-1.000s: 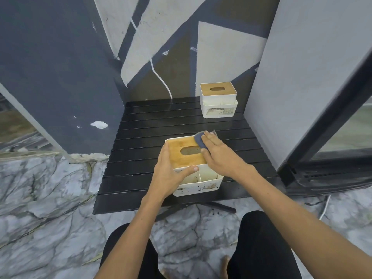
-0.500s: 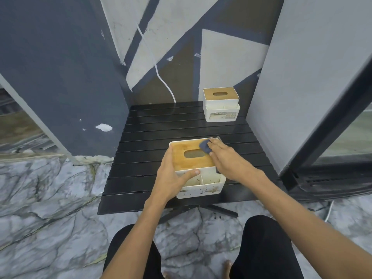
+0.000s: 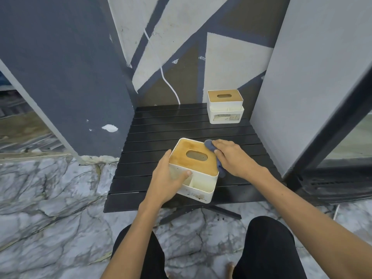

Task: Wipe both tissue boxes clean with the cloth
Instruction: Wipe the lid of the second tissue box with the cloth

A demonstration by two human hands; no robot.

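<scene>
On the black slatted table (image 3: 161,125) — left hand (image 3: 165,178) gripping near tissue box (image 3: 193,168), right hand (image 3: 233,158) pressing cloth (image 3: 209,144).

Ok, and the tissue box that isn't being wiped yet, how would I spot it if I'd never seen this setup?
Find the black slatted table in the wall corner. At its far right corner, against the wall, stands the far tissue box: white with a wooden lid. Unlike the near tissue box, gripped by the left hand with the right hand pressing the blue cloth at its side, nobody touches it, and its front carries a printed label.
</scene>
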